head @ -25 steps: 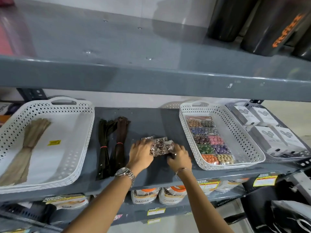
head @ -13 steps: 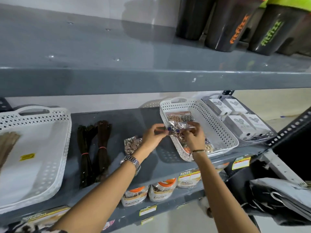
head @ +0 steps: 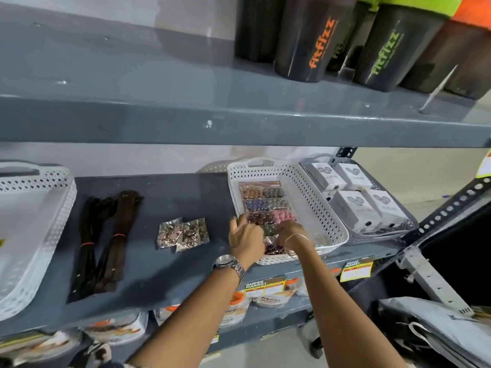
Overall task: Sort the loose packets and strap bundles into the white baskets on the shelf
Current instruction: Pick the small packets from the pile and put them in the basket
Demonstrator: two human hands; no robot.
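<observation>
Both my hands are down in the front end of the middle white basket (head: 322, 216). My left hand (head: 245, 240) and my right hand (head: 292, 231) hold a clear packet of purple and brown beads (head: 273, 247) between them, low over the basket floor. Behind it lies a sheet of coloured bead packs (head: 265, 200). Two loose clear packets (head: 183, 233) of metal pieces lie on the grey shelf (head: 170, 192) left of my hands. Further left are two strap bundles, one black (head: 89, 243) and one brown (head: 119, 235). A large white basket (head: 39, 181) stands at the far left.
A clear tray (head: 406, 227) with several white boxes sits right of the middle basket. The upper shelf (head: 186, 120) hangs low overhead and carries dark shaker bottles (head: 310, 41). A perforated metal post (head: 451, 207) slants at the right; grey bags (head: 438, 325) lie below.
Both hands picked a packet off the shelf, carried it right and lowered it into the middle basket's front end. The view shifted right, so the left basket is now mostly cut off.
</observation>
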